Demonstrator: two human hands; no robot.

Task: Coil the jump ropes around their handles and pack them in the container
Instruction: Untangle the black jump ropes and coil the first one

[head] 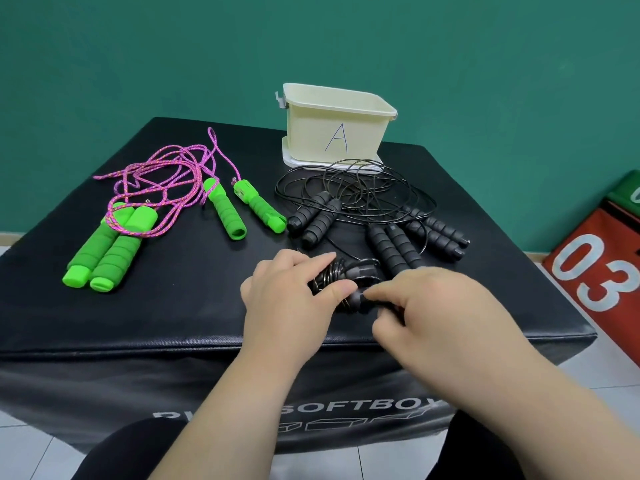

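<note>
Coiling: we hold the coiled black rope (341, 275) near the front edge of the soft box (173, 323), its cord wound round the paired handles; we judge the wrap nearly finished.
Left grip: our left hand (287, 289) is clamped round the bundle, thumb on top.
Right grip: our right hand (426, 306) pinches the bundle's handle end; exactly what the fingertips hold is hidden.
Container: the cream container (337, 133) marked A stands open at the back edge, well apart from our hands.
Risk: the thin, springy cord could unwind if either grip slackens before the end is tucked in. Lifting the bundle could also snag the loose black cords (360, 188) just behind it.
Waiting: the green-handled ropes (107, 247) lie uncoiled towards the left edge.
Surface: black padded vinyl, lettered on the front.
Room: green wall (138, 64), pale tiled floor (20, 445), and a red box (595, 268) numbered 03 on the right.
</note>
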